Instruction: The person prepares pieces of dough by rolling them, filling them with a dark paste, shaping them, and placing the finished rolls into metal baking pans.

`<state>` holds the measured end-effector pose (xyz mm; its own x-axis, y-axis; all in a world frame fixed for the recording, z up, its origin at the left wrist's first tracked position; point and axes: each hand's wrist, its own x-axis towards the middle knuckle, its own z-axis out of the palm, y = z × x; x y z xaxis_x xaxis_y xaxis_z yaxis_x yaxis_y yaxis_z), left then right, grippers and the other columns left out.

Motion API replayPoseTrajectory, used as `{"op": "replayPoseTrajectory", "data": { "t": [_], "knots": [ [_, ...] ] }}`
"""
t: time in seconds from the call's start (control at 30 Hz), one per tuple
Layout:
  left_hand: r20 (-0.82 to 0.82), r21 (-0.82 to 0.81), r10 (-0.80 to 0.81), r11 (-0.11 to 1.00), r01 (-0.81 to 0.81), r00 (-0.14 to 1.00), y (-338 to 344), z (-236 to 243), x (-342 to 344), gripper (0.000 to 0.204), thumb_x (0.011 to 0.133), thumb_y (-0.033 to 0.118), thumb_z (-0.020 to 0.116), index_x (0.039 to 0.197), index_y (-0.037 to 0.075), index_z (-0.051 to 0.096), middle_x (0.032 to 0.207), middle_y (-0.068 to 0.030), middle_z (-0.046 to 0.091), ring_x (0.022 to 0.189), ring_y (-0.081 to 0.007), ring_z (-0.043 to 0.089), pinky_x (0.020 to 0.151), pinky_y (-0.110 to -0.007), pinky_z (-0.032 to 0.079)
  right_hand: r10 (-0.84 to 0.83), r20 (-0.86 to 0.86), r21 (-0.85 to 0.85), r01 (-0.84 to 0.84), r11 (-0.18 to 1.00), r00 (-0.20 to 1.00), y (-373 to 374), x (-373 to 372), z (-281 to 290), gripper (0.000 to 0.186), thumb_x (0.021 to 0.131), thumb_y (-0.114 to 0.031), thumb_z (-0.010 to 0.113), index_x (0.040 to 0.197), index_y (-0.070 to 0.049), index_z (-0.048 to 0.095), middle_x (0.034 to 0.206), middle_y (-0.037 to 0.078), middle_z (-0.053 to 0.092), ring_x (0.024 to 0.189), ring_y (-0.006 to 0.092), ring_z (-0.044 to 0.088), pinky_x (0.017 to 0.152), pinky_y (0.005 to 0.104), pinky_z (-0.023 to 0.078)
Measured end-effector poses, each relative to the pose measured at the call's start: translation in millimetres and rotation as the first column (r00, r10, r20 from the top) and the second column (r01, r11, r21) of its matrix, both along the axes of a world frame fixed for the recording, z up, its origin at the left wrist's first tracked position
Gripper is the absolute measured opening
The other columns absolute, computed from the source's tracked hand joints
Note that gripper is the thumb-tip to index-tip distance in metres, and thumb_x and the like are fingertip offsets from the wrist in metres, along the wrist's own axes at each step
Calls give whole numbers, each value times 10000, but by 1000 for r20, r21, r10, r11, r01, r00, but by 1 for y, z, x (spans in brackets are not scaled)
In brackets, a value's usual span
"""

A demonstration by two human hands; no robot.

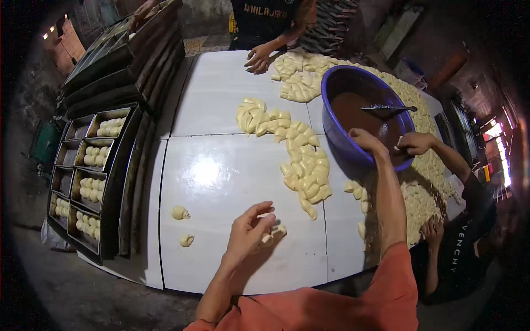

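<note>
I see a small dough piece (274,234) near the table's (221,99) near edge, pinched in the fingers of my left hand (248,231). My right hand (365,139) curls narrowly over the rim of the blue bowl (342,83) towards the right edge. A band of shaped dough pieces (301,160) lies between them.

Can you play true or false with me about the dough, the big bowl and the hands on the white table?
1. The left hand touches a dough piece. True.
2. The right hand is at the blue bowl. True.
3. The bowl is empty. False: it holds brown filling and a spoon.
4. The trays stand on the right. False: they are on the left, with dough in them.
</note>
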<state>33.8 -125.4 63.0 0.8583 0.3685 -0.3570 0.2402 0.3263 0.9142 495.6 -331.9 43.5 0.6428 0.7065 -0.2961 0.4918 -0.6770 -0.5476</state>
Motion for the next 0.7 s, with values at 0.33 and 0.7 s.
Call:
{"op": "replayPoseTrajectory", "data": {
  "t": [0.33,0.7],
  "knots": [
    [-83,-99,-22,995,14,996,-3,5,13,438,989,198,666,1361,-18,580,1280,-182,654,1108,-245,668,967,-349,529,-72,-575,581,469,665,815,12,-86,87,132,1021,-220,630,1030,-89,632,878,18,654,744,110,645,677,254,530],
    [243,-502,220,862,-71,945,-21,13,61,440,1079,395,484,1276,33,640,1141,-56,658,999,-173,615,822,-327,556,243,-873,486,785,384,422,104,-281,40,195,1045,-194,575,1168,-47,544,1007,49,625,881,141,659,738,266,553]
  ]
}}
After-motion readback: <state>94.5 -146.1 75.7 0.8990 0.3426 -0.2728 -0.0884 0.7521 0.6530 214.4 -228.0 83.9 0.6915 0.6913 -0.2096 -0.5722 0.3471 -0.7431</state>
